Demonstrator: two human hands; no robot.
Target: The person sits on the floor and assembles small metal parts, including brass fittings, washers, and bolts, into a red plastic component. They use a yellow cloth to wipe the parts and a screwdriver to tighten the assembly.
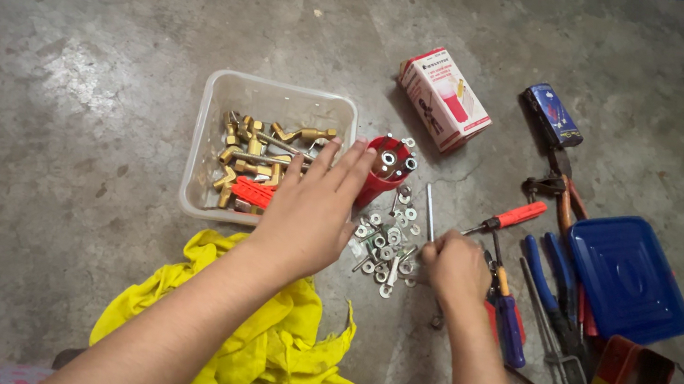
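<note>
Grey, stained concrete floor (115, 26) fills the view, and everything lies straight on it. The left hand (313, 206) is spread wide, palm down, holding nothing; its fingertips reach the near rim of a clear plastic tub (215, 112) of brass fittings (254, 153) and come just beside a red cup (382, 171) with nuts on top. Below that wrist lies a crumpled yellow cloth (275, 352). The right hand (456, 269) is curled narrow, its fingers pinched at the edge of a scatter of silver washers and nuts (386, 247); whether it grips one, I cannot tell. A thin metal rod (430, 209) lies just past its knuckles. Beyond it sits a red-handled screwdriver (512, 216), and to its outer side blue-handled pliers (548, 279) and a blue lid (629, 277). Farther off rests a red and white carton (444, 99).
</note>
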